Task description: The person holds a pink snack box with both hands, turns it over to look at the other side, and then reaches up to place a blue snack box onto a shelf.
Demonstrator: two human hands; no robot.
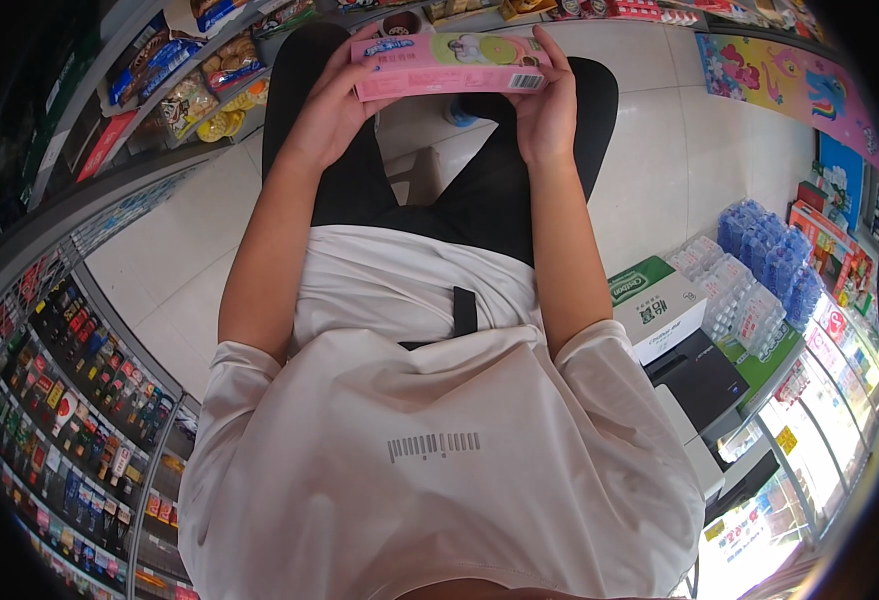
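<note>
Overall illumination is moderate. Strong glare burns out the lower-right edge; left shelving (35, 240) sits dim. Floor (650, 140) shows soft reflections. Straight edges bow; corners are black.

Head fisheye — facing down, close above shirt (440, 510)

Floor (650, 140): pale tiles, thin joints. Stocked shelves (110, 190) line left and far sides. Light is brightest at right.
</note>
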